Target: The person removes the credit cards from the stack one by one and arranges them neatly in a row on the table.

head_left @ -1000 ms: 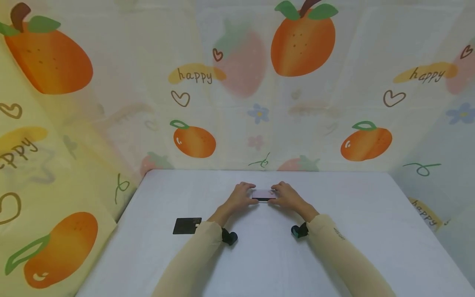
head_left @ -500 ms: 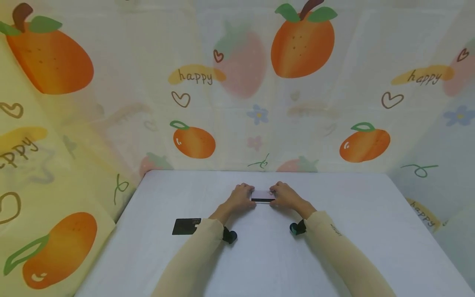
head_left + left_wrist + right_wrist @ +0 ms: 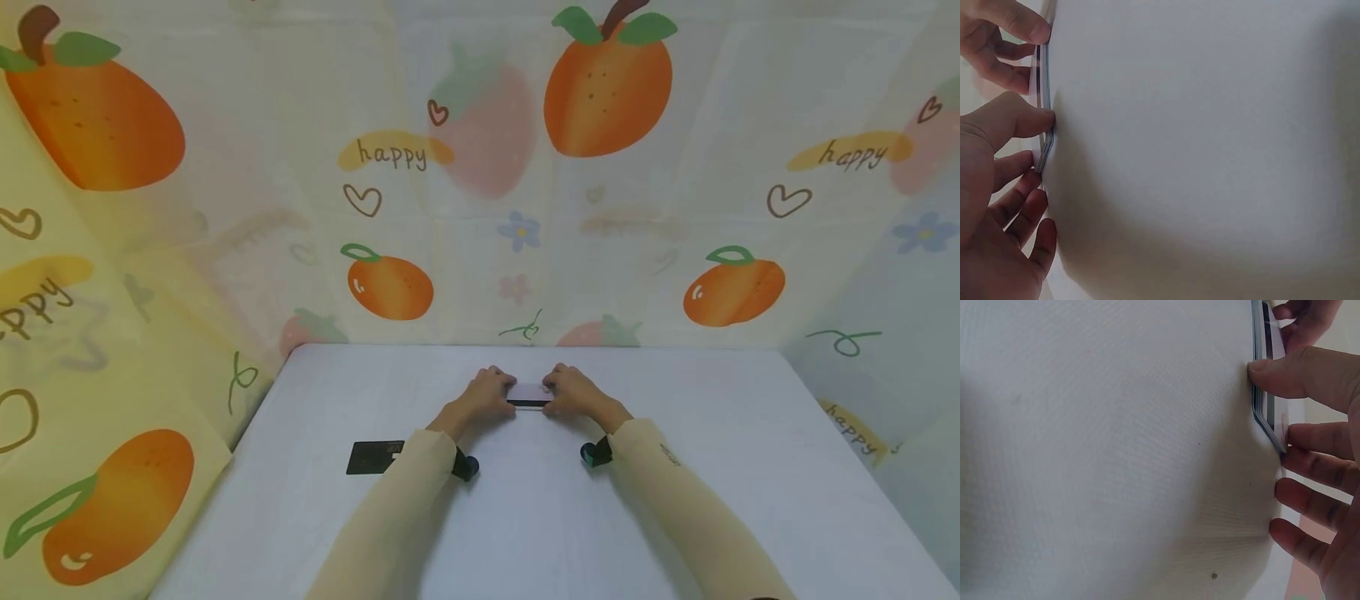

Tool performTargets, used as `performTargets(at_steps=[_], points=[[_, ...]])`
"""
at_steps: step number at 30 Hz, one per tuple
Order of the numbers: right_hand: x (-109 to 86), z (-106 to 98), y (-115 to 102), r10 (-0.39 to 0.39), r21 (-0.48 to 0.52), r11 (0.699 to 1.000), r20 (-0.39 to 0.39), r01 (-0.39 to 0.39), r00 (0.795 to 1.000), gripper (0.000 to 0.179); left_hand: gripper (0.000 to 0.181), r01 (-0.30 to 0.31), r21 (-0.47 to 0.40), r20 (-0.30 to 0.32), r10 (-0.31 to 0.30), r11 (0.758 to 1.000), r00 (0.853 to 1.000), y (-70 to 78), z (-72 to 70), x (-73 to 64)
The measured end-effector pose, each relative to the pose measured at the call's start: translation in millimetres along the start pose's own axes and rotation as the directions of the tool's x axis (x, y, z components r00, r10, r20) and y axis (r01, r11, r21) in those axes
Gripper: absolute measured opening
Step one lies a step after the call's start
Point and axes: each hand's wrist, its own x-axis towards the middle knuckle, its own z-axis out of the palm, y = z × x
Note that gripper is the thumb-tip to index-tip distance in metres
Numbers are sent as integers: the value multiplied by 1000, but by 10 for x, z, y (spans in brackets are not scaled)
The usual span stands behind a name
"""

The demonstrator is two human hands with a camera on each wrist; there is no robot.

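Note:
Toward the far side of the white table, a small stack of plastic cards (image 3: 529, 392) lies between both hands. Its top card is pale, with a black stripe along the near edge. My left hand (image 3: 483, 397) grips the stack's left end, thumb at the near edge and fingers at the far side. The right hand (image 3: 579, 395) holds the right end the same way. In the left wrist view the layered edge of the stack (image 3: 1044, 94) shows close over the cloth. Fingertips of the right hand (image 3: 1316, 450) meet the stack's corner in the right wrist view.
A black card (image 3: 369, 458) with "VIP" lettering lies on the table (image 3: 540, 533) at the left, partly covered by the left sleeve (image 3: 420, 483). Behind the table hangs a fruit-patterned curtain (image 3: 465, 250), which also runs along both sides.
Both wrists have shifted slightly forward, away from the body. The hands keep their grip on the stack of cards, which stays in nearly the same place. The black card has not moved.

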Motion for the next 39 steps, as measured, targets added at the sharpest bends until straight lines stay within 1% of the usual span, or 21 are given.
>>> performTargets(at_steps=[4,9,13,19,24,26,31,34,37,39], points=[[7,-12,7,3,-9,1000,-1,-3,1000,50,58,-23,17,-2,23,1000,1000,-18,-7,9],[2,-37,-7,16,4,1000,-3,-16,1000,49,57,-43,13,-20,43,999,999,-15,-37,-2],[3,-43,-13,18,3,1000,0,-18,1000,49,56,-36,1,-19,36,999,999,-9,-60,-12],[1,-42,-7,28,10,1000,6,-28,1000,49,56,-26,-6,-17,26,1000,1000,-18,-45,-2],[-1,-44,7,26,30,999,7,-26,1000,50,56,-21,2,-3,21,1000,1000,22,-87,-12],[-6,-44,15,28,49,998,4,-28,1000,50,56,-11,-12,6,11,1000,1000,39,-100,-19],[-41,-37,8,14,70,997,-8,-13,1000,51,58,9,-40,16,-8,999,1000,50,-91,-41],[-82,-53,-17,-5,69,998,-20,6,1000,51,59,10,-52,15,-9,999,1000,43,-84,-61],[-131,-81,-46,-21,70,997,-29,23,999,51,60,-3,-60,5,4,998,1000,26,-79,-94],[-164,-98,-62,-32,68,997,-36,34,999,51,60,-25,-61,-8,24,998,1000,13,-83,-123]])
